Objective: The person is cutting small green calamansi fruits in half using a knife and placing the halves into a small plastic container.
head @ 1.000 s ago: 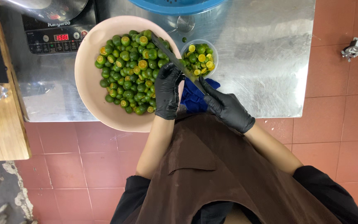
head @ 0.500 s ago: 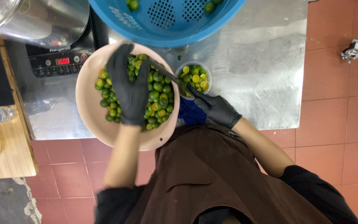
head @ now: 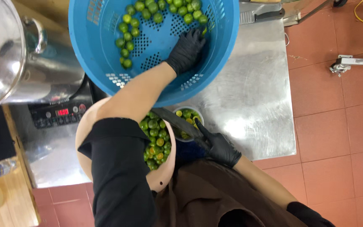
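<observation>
**Left hand in the basket, right hand on the knife**

The left hand (head: 186,49) reaches far forward into the blue basket (head: 106,71), fingers curled loosely among the limes (head: 148,8) at its far rim; whether it grips one, I cannot tell. The right hand (head: 219,147) stays near the body, clenched on a knife (head: 175,122) angled over the pink bowl (head: 85,138) and the cup (head: 185,113).

basket (head: 106,63) top cut off | pink bowl (head: 85,138) half behind sleeve
</observation>
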